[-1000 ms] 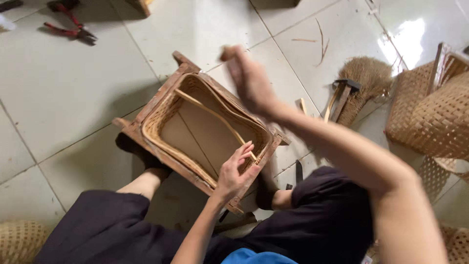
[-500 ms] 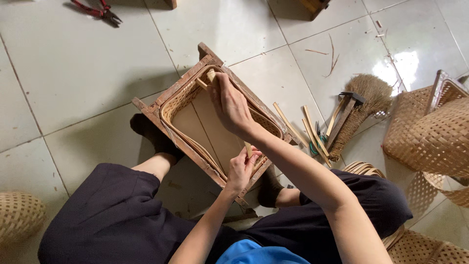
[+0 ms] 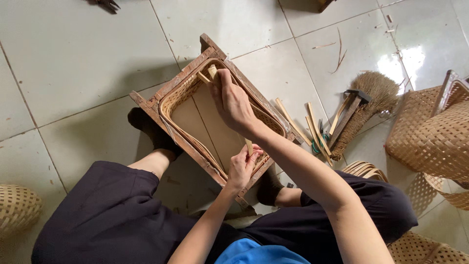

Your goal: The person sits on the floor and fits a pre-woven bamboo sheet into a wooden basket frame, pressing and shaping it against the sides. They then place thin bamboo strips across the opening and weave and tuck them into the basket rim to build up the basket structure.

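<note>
A woven basket [image 3: 215, 122] is seated inside a wooden frame mould [image 3: 166, 90] on the floor. A bamboo strip [image 3: 213, 73] is pinched by the right hand [image 3: 233, 103] fingers at the far rim; its near end is pinched by the left hand [image 3: 243, 166]. The walls appear woven; the rim seems unfinished.

Pale grey tiled floor [image 3: 73, 63], glare from daylight [image 3: 408, 63] at upper right.

Bare forearms, bare hands, blue top, loose dark knee-length trousers, dark socks on both feet
</note>
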